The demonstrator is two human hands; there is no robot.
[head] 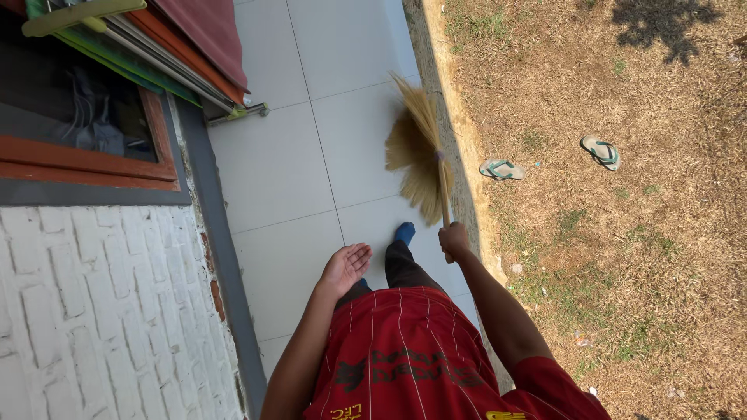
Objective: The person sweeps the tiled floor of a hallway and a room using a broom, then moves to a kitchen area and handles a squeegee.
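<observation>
My right hand [454,239] is fisted round the straw broom [420,152]; my left hand [346,267] hangs spread, palm up, empty

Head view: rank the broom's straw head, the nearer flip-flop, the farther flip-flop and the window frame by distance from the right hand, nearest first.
From the right hand:
1. Broom's straw head, just ahead on the tiles.
2. Nearer flip-flop, on the dry grass.
3. Farther flip-flop, further out on the grass.
4. Window frame, opposite side, on the wall.
</observation>
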